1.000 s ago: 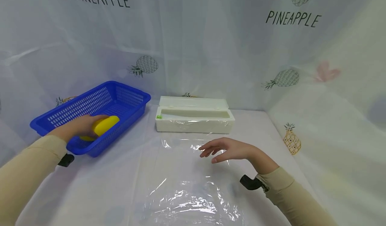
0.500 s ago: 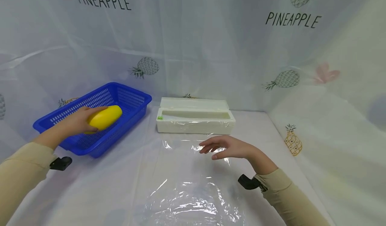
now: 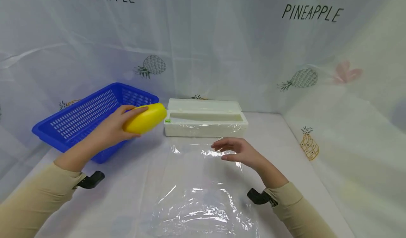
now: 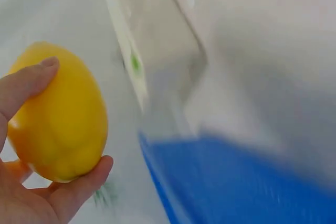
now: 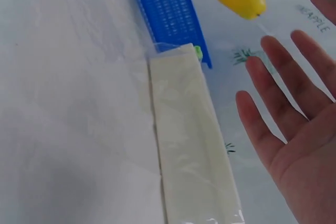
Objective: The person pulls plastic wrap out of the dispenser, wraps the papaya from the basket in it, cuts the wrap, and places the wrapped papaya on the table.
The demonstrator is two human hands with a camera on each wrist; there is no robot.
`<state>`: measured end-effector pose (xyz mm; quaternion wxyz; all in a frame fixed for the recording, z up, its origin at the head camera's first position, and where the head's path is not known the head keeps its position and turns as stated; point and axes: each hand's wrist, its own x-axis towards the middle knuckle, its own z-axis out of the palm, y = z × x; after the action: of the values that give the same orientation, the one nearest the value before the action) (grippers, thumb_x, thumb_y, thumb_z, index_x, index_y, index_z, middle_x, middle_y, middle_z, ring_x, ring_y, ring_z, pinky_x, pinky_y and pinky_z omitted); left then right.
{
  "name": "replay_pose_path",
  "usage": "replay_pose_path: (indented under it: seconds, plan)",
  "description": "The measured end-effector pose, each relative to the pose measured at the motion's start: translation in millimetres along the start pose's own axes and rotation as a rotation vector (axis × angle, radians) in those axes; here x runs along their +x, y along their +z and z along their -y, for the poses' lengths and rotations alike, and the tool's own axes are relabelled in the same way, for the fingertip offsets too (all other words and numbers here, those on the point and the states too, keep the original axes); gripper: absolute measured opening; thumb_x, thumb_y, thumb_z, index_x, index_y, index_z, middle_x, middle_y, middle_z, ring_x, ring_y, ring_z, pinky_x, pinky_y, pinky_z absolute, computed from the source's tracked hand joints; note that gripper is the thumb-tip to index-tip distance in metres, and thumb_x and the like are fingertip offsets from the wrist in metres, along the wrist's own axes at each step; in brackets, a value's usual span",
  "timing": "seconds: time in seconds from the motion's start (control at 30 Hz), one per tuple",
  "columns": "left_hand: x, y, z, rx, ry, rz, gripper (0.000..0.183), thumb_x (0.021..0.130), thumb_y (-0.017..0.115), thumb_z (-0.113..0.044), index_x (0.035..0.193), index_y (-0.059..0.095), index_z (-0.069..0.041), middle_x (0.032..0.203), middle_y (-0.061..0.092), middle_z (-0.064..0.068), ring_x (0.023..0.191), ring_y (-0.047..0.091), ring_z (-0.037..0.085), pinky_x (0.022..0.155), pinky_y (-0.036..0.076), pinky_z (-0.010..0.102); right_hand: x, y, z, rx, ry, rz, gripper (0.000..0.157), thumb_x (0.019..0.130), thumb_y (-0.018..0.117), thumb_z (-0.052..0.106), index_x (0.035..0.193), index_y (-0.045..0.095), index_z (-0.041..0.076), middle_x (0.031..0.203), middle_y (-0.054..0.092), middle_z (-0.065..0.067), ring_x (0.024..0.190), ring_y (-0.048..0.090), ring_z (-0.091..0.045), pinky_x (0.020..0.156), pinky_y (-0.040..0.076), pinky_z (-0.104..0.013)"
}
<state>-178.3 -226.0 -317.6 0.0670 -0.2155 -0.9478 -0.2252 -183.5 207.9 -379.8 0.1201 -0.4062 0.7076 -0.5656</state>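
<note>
My left hand (image 3: 109, 130) grips a smooth yellow oval fruit (image 3: 148, 118) by its near end, thumb on one side and fingers on the other. It is held above the right rim of the blue plastic basket (image 3: 84, 120). In the left wrist view the fruit (image 4: 65, 108) looks glossy and rounded; the right wrist view shows its tapered tip (image 5: 252, 9). My right hand (image 3: 241, 151) hovers with relaxed, parted fingers over clear plastic film (image 3: 203, 213). That film stretches forward from a white dispenser box (image 3: 203, 130) with its lid raised.
A white pineapple-print sheet (image 3: 222, 47) hangs behind and along the right side. The box stands at the back, close to the basket's right end, with a small green slider (image 3: 167, 120) at its left. White cloth (image 3: 120, 202) covers the table under the film.
My left hand has lifted the yellow fruit out of the blue basket and carried it right, towards the white box. My right hand has stayed nearly in place.
</note>
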Motion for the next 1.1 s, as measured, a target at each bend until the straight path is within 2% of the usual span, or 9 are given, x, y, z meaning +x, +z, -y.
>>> replay_pose_path:
  seconds: [0.07,0.17,0.3,0.5,0.63,0.73,0.9,1.1]
  plan:
    - [6.0,17.7,-14.9,-0.021,0.065,0.001,0.082,0.079,0.083,-0.017,0.149,0.041,-0.025,0.140,0.039,0.019,0.117,0.045,0.044,0.093,0.041,0.066,0,1.8,-1,0.026,0.027,-0.048,0.044,0.087,0.068,-0.004,0.129,0.055,-0.009,0.127,0.058,-0.026,0.112,0.056,-0.047,0.093,0.051,-0.040]
    - [17.0,48.7,-31.8,-0.062,0.147,0.035,0.081,0.075,0.086,-0.016,0.146,0.047,-0.023,0.140,0.045,0.015,0.122,0.046,0.040,0.099,0.039,0.062,0,4.7,-5,0.080,0.081,-0.129,0.050,0.087,0.069,-0.004,0.133,0.051,-0.008,0.132,0.055,-0.024,0.117,0.053,-0.047,0.091,0.052,-0.040]
    - [29.5,84.3,-50.8,-0.136,0.186,0.106,0.080,0.073,0.087,-0.016,0.144,0.050,-0.024,0.141,0.047,0.011,0.126,0.045,0.036,0.103,0.037,0.057,1,9.0,-10,0.133,0.160,-0.215,0.057,0.087,0.069,-0.005,0.139,0.045,-0.006,0.137,0.051,-0.019,0.123,0.045,-0.051,0.090,0.053,-0.037]
    - [39.8,116.4,-72.4,-0.198,0.213,0.178,0.080,0.075,0.086,-0.019,0.145,0.049,-0.027,0.143,0.047,0.008,0.126,0.045,0.033,0.104,0.037,0.055,4,16.4,-18,0.092,0.270,-0.244,0.060,0.086,0.071,-0.003,0.141,0.046,0.003,0.141,0.047,-0.014,0.122,0.052,-0.042,0.090,0.053,-0.037]
    - [44.6,131.2,-80.3,-0.262,0.248,0.222,0.081,0.075,0.086,-0.018,0.145,0.048,-0.022,0.142,0.049,0.007,0.129,0.044,0.031,0.108,0.033,0.052,5,19.7,-25,0.008,0.336,-0.251,0.055,0.085,0.075,0.005,0.135,0.054,0.006,0.138,0.051,-0.012,0.114,0.058,-0.034,0.090,0.053,-0.036]
    - [46.3,139.5,-79.8,-0.302,0.195,0.231,0.082,0.072,0.088,-0.018,0.144,0.048,-0.018,0.140,0.052,0.006,0.128,0.046,0.029,0.109,0.033,0.051,4,19.8,-32,-0.021,0.376,-0.267,0.051,0.084,0.077,0.009,0.131,0.058,0.006,0.134,0.054,-0.011,0.111,0.060,-0.032,0.092,0.052,-0.037]
    - [47.2,147.2,-73.5,-0.358,0.037,0.257,0.080,0.070,0.090,-0.018,0.141,0.053,-0.017,0.135,0.056,0.006,0.118,0.055,0.029,0.100,0.045,0.047,-2,17.1,-48,0.014,0.427,-0.252,0.050,0.084,0.077,0.009,0.129,0.059,0.005,0.135,0.054,-0.012,0.112,0.060,-0.031,0.094,0.051,-0.037]
    - [49.8,152.5,-70.5,-0.484,-0.045,0.302,0.075,0.072,0.088,-0.014,0.140,0.054,-0.015,0.134,0.056,0.011,0.110,0.059,0.032,0.096,0.048,0.049,-7,13.4,-62,0.042,0.465,-0.258,0.051,0.082,0.079,0.011,0.129,0.061,0.009,0.135,0.055,-0.009,0.112,0.061,-0.029,0.092,0.052,-0.036]
